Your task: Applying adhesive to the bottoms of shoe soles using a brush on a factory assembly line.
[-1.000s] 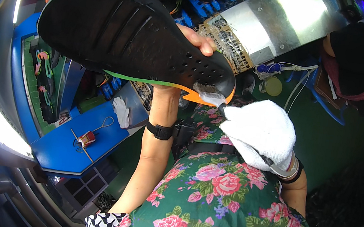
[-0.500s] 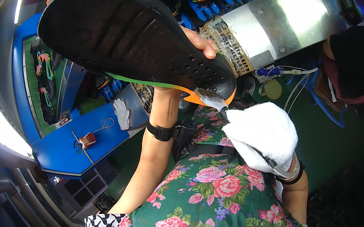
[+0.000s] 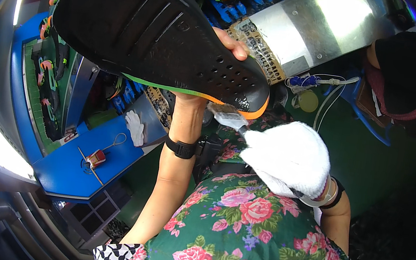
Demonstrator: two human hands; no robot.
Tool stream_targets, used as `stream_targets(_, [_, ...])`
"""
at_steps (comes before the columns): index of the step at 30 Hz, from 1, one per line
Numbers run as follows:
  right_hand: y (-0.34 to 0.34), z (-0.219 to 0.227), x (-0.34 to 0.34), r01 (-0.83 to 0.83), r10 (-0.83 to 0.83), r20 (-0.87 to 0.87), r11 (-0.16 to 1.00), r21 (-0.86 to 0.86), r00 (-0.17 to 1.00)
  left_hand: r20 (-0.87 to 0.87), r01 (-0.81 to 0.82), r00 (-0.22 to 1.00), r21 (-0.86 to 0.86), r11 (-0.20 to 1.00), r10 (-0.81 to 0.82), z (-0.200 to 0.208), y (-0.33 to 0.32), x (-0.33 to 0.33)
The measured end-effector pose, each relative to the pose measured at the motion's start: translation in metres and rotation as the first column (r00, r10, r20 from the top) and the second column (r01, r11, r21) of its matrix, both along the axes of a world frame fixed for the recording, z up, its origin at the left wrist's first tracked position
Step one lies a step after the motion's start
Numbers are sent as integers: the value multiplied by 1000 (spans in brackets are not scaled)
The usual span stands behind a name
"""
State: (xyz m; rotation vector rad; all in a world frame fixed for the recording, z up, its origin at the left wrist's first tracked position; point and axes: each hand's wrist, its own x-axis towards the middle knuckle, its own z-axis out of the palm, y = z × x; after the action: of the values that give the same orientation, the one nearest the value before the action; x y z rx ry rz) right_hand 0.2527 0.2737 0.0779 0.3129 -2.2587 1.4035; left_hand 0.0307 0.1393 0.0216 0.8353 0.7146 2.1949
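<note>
A large shoe (image 3: 142, 32) is raised with its black underside facing me, its edge banded in green and orange. The underside has grooves across the front part, several small holes toward the heel, and a wet shine near the heel. My left hand (image 3: 234, 45) grips the shoe from behind; its fingers curl over the far edge and the palm is hidden. In a white glove, my right hand (image 3: 291, 154) is closed round the handle of a flat brush (image 3: 228, 117). The bristles are at the shoe's near edge, by the orange band; contact is hard to make out.
To the left, a blue table (image 3: 66, 169) carries a white glove (image 3: 134, 128) and a red-and-white container (image 3: 95, 159). Beyond it, a green conveyor (image 3: 34, 91) bears colourful shoe parts. A metal plate (image 3: 294, 33) lies at the far side; a blue stool (image 3: 372, 122) stands right.
My right hand has carried the brush left along the shoe's near edge, away from the heel end. The shoe has tilted slightly, its toe end a little higher and farther right.
</note>
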Motion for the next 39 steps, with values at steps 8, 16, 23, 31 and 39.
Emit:
stream_targets(8, [8,2,-14,190,-189,20,981,-31,982,19,-67,998,49,997,67,-3,-1,0])
stream_targets(16, [21,0,-18,-35,74,94,930,-366,993,-49,28,998,-38,999,-30,2,4,-5])
stream_targets(23, [11,-14,-15,75,-75,-10,996,-46,997,-61,88,994,-51,995,-91,8,8,-11])
stream_targets(31, [21,-11,-21,15,-16,-24,1000,-16,1000,21,148,989,-123,981,-146,16,10,-9])
stream_targets(39, [23,-2,-25,29,-23,41,990,-138,999,95,211,975,-105,972,-202,11,6,-13])
